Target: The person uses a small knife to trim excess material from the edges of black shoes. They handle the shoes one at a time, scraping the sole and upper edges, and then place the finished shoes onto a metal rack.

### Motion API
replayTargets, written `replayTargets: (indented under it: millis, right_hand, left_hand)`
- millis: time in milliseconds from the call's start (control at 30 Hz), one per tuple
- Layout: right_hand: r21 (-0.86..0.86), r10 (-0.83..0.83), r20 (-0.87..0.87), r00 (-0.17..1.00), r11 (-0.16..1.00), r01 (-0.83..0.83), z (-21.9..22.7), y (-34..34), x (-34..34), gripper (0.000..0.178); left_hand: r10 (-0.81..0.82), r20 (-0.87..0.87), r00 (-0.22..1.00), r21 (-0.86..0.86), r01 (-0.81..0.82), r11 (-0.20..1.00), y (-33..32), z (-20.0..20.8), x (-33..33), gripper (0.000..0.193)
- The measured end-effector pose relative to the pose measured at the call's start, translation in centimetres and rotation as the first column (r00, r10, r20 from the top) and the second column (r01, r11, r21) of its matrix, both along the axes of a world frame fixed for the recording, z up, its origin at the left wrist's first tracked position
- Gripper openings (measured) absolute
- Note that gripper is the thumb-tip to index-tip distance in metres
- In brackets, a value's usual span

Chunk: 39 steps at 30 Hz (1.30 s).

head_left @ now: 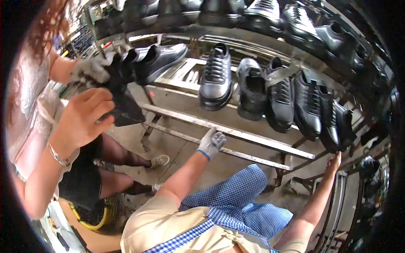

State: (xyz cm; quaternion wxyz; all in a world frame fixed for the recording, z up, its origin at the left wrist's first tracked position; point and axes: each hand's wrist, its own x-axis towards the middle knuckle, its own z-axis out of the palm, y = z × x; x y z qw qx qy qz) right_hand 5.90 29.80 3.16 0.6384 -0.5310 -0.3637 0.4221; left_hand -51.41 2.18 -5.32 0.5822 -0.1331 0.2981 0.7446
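My left hand [213,142], in a grey knitted glove with a blue cuff, is at the pale front rail [236,133] of a shoe rack. Its fingers are loosely bent and a little apart, with nothing visible in them. My bare right hand [334,161] reaches out to the right. Its fingers are bent and closed at the toe of a black lace-up shoe [331,124], the last in a row on the rack; the grip is partly hidden. Beside it stand several similar shoes, among them a shiny one [215,78] and a darker one [252,88].
At the left stands another person, whose bare hand [86,118] and gloved hand [89,71] are by a dark flat piece [125,105]. More black shoes [263,14] fill the upper shelf. Metal rack bars [333,206] rise at my right. A yellow-rimmed item [90,223] lies lower left.
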Motion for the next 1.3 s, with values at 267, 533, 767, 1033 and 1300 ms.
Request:
replayTargets:
  millis: [267, 533, 767, 1033, 1300]
  right_hand:
    - [-0.133, 0.011, -0.083, 0.997, 0.991, -0.022, 1.5, -0.3, 0.0, 0.043]
    - [0.089, 0.119, 0.017, 0.993, 0.989, -0.120, -1.1, 1.9, -1.5, 0.040]
    - [0.110, 0.062, 0.188, 0.980, 0.990, -0.083, -3.1, 3.7, 4.7, 0.030]
    - [0.039, 0.106, 0.111, 0.988, 0.993, -0.110, 0.9, -0.1, -0.5, 0.025]
    - [0.100, 0.161, 0.298, 0.941, 0.975, -0.199, 1.0, -2.5, -1.6, 0.044]
  left_hand:
    - [0.070, -0.154, 0.986, -0.153, -0.094, 0.984, 2.6, -0.5, 0.4, 0.033]
    - [0.187, -0.340, 0.922, -0.126, -0.242, 0.962, 6.2, -6.9, -2.7, 0.043]
    - [0.123, -0.448, 0.886, -0.264, -0.262, 0.928, 7.1, -2.0, 2.4, 0.053]
    - [0.207, -0.463, 0.862, -0.280, -0.364, 0.888, 6.3, -2.4, 1.4, 0.058]
    - [0.362, -0.498, 0.788, -0.096, -0.465, 0.880, 7.3, -5.1, -1.7, 0.052]
